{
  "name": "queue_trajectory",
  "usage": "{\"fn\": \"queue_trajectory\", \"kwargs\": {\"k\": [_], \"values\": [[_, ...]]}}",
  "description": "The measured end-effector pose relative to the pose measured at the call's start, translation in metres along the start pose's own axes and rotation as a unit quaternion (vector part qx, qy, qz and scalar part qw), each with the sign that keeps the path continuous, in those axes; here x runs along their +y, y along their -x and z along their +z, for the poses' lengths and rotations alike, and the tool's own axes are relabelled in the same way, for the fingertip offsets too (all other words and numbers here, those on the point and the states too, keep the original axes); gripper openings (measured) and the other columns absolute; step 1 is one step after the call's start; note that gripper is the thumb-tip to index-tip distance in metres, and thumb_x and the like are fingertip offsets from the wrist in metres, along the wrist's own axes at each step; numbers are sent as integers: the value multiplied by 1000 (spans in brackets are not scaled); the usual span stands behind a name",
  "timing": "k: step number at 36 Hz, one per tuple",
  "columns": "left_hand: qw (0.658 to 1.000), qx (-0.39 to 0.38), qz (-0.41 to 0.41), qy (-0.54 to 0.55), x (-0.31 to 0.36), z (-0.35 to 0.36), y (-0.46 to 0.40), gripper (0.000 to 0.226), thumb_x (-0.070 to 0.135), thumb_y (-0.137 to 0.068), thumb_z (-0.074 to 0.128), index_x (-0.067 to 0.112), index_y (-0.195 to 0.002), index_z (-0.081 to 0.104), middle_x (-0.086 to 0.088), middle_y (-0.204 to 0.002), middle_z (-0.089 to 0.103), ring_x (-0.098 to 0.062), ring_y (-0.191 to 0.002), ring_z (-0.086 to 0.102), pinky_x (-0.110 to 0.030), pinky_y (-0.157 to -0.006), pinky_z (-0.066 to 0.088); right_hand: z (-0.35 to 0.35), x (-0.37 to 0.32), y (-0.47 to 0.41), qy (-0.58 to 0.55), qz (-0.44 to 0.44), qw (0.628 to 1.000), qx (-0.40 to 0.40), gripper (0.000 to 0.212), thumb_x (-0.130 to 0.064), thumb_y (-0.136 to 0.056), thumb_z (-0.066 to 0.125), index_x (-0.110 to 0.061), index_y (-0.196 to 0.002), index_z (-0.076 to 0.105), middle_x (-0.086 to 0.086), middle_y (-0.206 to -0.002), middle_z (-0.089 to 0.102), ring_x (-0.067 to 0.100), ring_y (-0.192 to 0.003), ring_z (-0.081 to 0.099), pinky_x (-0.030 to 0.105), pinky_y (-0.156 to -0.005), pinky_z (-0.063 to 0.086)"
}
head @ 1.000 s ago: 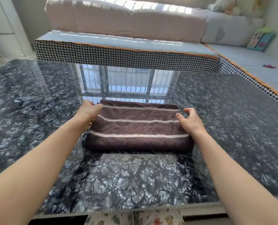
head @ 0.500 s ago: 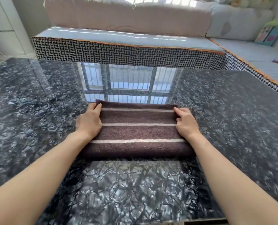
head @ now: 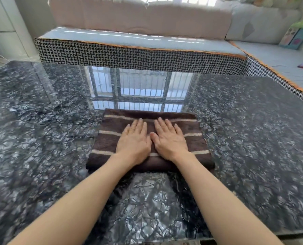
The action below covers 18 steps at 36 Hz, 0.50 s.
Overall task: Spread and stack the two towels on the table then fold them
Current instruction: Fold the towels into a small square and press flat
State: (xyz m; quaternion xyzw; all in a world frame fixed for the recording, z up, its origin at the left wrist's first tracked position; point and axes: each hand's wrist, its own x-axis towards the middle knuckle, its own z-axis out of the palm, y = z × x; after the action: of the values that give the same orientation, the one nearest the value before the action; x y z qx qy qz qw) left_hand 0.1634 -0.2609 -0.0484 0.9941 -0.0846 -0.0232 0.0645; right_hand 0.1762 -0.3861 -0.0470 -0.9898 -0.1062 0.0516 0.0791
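While flat on the folded towels (head: 110, 144), left hand (head: 133, 142), right hand (head: 170, 141), seemingly pressing.

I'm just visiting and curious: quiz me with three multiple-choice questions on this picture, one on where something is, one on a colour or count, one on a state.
1. Where do both hands rest?
A. on the bare table
B. on top of the towel
C. on the sofa

2. How many pale stripes show on the towel?
A. three
B. one
C. six

3. What state is the towel in?
A. spread out in one layer
B. hanging off the table edge
C. folded into a thick bundle

Key: 1 B, the left hand and right hand lie flat on the towel. 2 A, three stripes cross it. 3 C, its near edge is thick and rounded on the table.
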Motion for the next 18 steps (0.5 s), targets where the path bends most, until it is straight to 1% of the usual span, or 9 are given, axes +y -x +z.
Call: {"fn": "queue_trajectory", "kwargs": {"k": [4, 10, 14, 16, 18], "values": [[999, -20, -47, -1, -23, -1, 0, 60, 39, -98, 12, 10, -148, -3, -5, -157, -10, -16, -145, -9, -33, -117, -7, 0, 22, 1, 10, 50, 999, -4, 62, -53, -95, 13, -24, -149, 0, -7, -157, -7, 12, -144, -9, 38, -117, -7], [994, -17, -110, -3, -42, -4, 3, 62, 42, -97, 10, 11, -148, -5, -5, -157, -11, -18, -145, -10, -36, -118, -7, -6, 55, 8, 10, 116, 993, 6, 64, -55, -94, 10, -23, -148, -3, -6, -157, -10, 12, -144, -9, 38, -118, -5], [989, -4, -150, -1, -45, -2, 4, 64, 46, -95, 10, 11, -148, -4, -5, -157, -10, -20, -145, -9, -43, -117, -7, -7, 69, 11, 0, 120, 993, 1, 65, -56, -95, 12, -22, -149, -3, -5, -157, -9, 12, -144, -8, 36, -119, -1], [985, 5, -174, 14, -48, -3, 6, 66, 48, -95, 11, 12, -148, -3, -5, -157, -10, -23, -145, -9, -47, -117, -3, -6, 72, 13, -5, 118, 993, 3, 65, -55, -95, 13, -22, -149, -2, -5, -157, -8, 13, -144, -7, 35, -119, -1], [980, 9, -197, 25, -50, -4, 9, 67, 50, -95, 13, 11, -148, -1, -8, -157, -7, -29, -144, -6, -47, -117, 1, -5, 71, 15, -5, 120, 993, 2, 65, -54, -95, 13, -21, -149, -2, -4, -157, -7, 14, -145, -7, 36, -119, -1]]}}
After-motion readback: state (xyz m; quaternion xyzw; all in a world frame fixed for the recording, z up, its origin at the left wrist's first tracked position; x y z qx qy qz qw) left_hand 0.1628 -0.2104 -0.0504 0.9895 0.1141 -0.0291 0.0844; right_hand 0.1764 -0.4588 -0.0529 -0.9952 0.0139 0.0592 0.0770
